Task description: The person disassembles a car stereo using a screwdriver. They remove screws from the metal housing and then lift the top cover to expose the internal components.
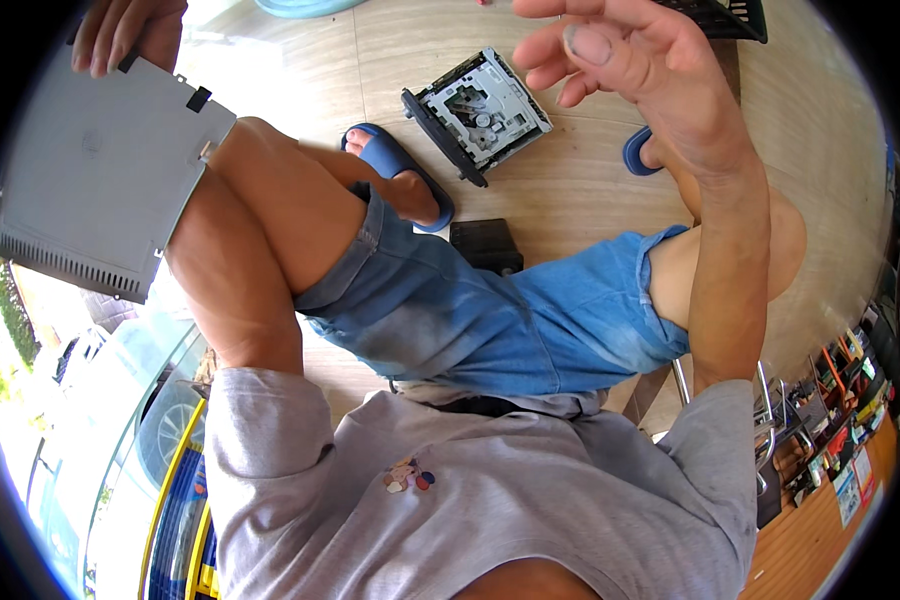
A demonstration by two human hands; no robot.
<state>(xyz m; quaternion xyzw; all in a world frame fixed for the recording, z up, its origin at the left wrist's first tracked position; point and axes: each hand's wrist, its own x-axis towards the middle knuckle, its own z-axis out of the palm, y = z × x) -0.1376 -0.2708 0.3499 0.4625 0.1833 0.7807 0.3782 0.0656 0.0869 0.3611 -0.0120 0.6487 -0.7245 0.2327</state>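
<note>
Up top, grey metal cover gripped in left hand; right hand empty, fingers loosely spread.

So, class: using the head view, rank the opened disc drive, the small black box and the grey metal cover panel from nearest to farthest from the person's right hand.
1. Opened disc drive: on the floor, just left of the right hand.
2. Small black box: on the floor by the shorts, lower down in the picture.
3. Grey metal cover panel: far left, held at its top edge by the left hand.
</note>
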